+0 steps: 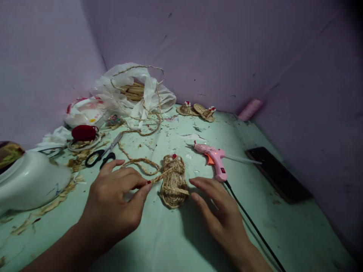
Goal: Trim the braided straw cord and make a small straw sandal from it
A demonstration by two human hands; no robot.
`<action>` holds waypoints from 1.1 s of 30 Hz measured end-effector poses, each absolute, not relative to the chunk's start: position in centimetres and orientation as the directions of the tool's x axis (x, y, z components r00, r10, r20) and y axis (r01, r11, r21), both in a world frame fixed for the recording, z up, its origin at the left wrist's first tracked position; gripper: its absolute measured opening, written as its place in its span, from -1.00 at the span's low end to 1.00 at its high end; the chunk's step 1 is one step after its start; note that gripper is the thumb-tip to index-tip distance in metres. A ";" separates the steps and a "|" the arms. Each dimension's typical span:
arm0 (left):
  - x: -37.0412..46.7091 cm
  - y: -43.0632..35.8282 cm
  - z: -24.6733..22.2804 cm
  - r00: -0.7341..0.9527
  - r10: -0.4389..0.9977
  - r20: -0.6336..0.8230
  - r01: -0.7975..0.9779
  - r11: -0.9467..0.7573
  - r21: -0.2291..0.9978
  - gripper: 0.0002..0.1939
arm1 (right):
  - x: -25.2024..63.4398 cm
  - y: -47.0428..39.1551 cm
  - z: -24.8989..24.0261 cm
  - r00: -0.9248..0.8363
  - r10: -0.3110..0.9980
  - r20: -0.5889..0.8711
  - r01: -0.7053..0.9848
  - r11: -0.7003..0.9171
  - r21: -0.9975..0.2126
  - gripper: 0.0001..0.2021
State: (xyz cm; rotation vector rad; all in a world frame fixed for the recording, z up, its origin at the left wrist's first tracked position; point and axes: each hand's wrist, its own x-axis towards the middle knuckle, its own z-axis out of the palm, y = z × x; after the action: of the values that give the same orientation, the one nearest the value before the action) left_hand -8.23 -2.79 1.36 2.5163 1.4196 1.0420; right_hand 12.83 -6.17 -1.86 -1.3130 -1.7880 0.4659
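Note:
Between my hands lies a small woven straw slipper (173, 185), flat on the table, with a red bead and white beads at its far end. My left hand (120, 196) pinches a braided straw cord (159, 177) between thumb and forefinger, just left of the slipper. From there the cord crosses the slipper's middle and also loops away toward the back. My right hand (218, 211) is held open at the slipper's right side, thumb and fingers apart, with nothing in it. A pink hot glue gun (212, 156) lies beyond that hand.
Black-handled scissors (103, 153) lie behind my left hand. A white pot (36, 181) stands at left, near red yarn (84, 133). A plastic bag (159, 94) with straw and finished slippers (204, 112) are at the back. A phone (279, 173) lies at right; straw scraps litter the left.

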 end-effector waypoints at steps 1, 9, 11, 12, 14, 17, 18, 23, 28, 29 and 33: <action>-8.2 -2.6 1.3 0.330 0.806 0.491 0.747 -0.541 0.387 -0.90 | 12.7 -6.1 -2.1 -0.119 0.910 0.398 0.585 0.388 -0.712 -0.79; -7.3 -2.2 0.9 0.165 0.953 0.256 0.825 -0.276 0.493 -0.77 | 11.9 -6.5 -2.9 -0.225 0.867 0.445 0.418 0.498 -0.760 -0.73; -7.1 -2.1 1.1 0.142 0.967 0.209 0.828 -0.232 0.511 -0.77 | 12.0 -6.5 -2.9 -0.276 0.820 0.502 0.378 0.573 -0.727 -0.68; -6.9 -2.0 1.3 0.139 0.971 0.194 0.825 -0.222 0.520 -0.76 | 12.1 -6.5 -2.9 -0.307 0.793 0.526 0.369 0.609 -0.702 -0.66; -6.7 -2.0 1.6 0.141 0.973 0.182 0.813 -0.219 0.539 -0.75 | 12.0 -6.6 -3.0 -0.363 0.748 0.556 0.384 0.664 -0.642 -0.66; -6.4 -2.0 1.7 0.175 0.967 0.186 0.794 -0.250 0.554 -0.73 | 11.8 -6.7 -3.3 -0.400 0.727 0.558 0.456 0.686 -0.567 -0.72; -6.3 -2.0 1.7 0.195 0.963 0.188 0.789 -0.267 0.554 -0.72 | 11.7 -6.8 -3.3 -0.403 0.729 0.553 0.477 0.683 -0.553 -0.74; -5.7 -2.1 1.1 0.294 0.931 0.219 0.807 -0.364 0.466 -0.69 | 11.8 -6.7 -3.3 -0.435 0.723 0.537 0.500 0.690 -0.524 -0.75; -4.8 -2.5 0.8 0.368 0.891 0.266 0.845 -0.440 0.303 -0.72 | 11.9 -6.5 -3.2 -0.420 0.730 0.539 0.476 0.683 -0.555 -0.74; -4.6 -2.5 0.7 0.379 0.884 0.274 0.844 -0.451 0.290 -0.73 | 11.9 -6.5 -3.2 -0.422 0.733 0.534 0.478 0.680 -0.556 -0.74; -3.8 -2.6 0.6 0.390 0.877 0.282 0.841 -0.463 0.278 -0.72 | 11.6 -6.6 -3.4 -0.437 0.742 0.508 0.499 0.670 -0.550 -0.73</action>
State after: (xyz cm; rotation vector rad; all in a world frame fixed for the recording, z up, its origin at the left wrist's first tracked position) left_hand -3.81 -2.65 0.62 2.5431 1.5767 0.6028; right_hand 11.59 -6.64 -3.39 -0.9536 -2.1270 0.4121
